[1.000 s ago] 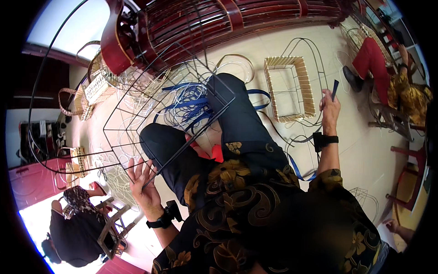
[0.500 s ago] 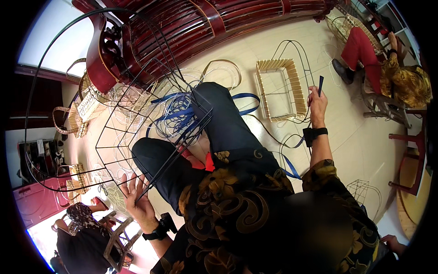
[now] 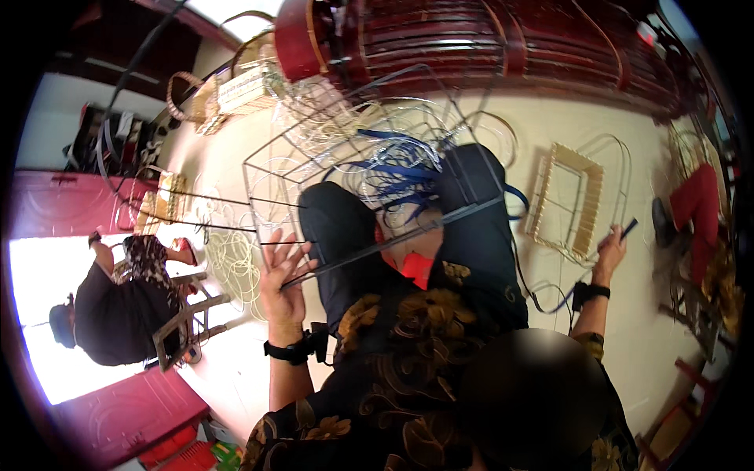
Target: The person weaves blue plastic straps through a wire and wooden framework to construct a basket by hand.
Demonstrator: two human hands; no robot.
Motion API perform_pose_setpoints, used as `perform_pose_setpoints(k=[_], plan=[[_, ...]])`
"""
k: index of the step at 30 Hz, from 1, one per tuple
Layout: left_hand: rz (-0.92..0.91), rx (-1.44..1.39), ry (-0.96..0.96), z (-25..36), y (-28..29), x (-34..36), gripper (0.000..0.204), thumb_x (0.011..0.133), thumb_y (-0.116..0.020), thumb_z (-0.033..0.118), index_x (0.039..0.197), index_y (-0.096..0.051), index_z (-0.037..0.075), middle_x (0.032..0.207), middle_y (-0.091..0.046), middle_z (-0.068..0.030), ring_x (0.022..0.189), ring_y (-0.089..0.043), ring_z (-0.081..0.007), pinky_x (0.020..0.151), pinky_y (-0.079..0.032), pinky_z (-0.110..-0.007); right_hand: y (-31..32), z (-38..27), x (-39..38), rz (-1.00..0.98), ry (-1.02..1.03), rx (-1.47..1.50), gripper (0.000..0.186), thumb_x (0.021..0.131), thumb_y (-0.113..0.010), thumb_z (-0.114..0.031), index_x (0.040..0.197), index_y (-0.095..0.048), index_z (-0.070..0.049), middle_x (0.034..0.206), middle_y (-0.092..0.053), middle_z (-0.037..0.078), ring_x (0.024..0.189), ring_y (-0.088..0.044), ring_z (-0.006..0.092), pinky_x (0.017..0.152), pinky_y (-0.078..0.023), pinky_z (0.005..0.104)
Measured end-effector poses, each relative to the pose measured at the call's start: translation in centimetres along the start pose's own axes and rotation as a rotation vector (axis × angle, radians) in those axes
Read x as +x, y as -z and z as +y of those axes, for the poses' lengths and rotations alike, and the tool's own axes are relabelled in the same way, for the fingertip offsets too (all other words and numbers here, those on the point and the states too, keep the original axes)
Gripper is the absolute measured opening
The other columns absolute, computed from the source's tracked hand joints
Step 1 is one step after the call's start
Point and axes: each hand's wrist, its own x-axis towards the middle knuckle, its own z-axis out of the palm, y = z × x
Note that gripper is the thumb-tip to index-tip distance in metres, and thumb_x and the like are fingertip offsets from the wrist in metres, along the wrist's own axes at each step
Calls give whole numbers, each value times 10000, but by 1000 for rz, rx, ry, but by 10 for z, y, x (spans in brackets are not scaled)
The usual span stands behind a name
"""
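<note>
A black wire basket frame (image 3: 357, 257) with a tall hoop rests tilted across my thighs. My left hand (image 3: 284, 271) is at its near left corner, fingers spread and the wire against the palm. Out to the right, my right hand (image 3: 611, 253) is closed around a flat blue strap (image 3: 629, 228). The strap's short end sticks up past the fingers, and its other part trails back toward my leg. A loose heap of blue strapping (image 3: 400, 177) lies on the floor beyond my knees.
Right of my knees sits a partly woven basket (image 3: 591, 235) on a wire frame. A dark red wooden bench (image 3: 440, 47) runs along the far side. Coils of pale strip (image 3: 232, 263) lie to the left, near a seated person (image 3: 126, 306). Another person's red-trousered leg (image 3: 695, 204) is at far right.
My view has swung left, so the scene sits further right. The wire frame has tipped lower across my thighs. My right hand still grips the strap; my left fingers remain spread at the frame.
</note>
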Motion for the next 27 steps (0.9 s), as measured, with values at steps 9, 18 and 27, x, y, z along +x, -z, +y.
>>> perform_pose_setpoints(k=[9,18,27], plan=[[53,-8,26,3,1,-3,664,778,-584,195,1374,-364,2,1302,-466,-167,1140,-550,-306,865,-514,-407,-7,-5,-3,-60,15,69,179,949,-540,-275,891,-573,-109,520,-309,-82,417,-293,36,388,-222,220],[45,-38,32,-1,10,-1,635,785,-540,118,1386,-366,9,1309,-480,-126,1140,-541,-270,873,-491,-378,5,24,24,-54,4,57,258,965,-533,-341,1022,-590,-96,555,-319,-85,429,-307,22,375,-236,210],[65,-86,69,6,9,-10,645,799,-548,104,1407,-346,38,1329,-436,-109,1143,-500,-225,894,-432,-335,-6,-8,-7,-52,0,-29,268,990,-494,-327,1000,-582,-74,507,-317,-49,427,-306,51,390,-237,234]])
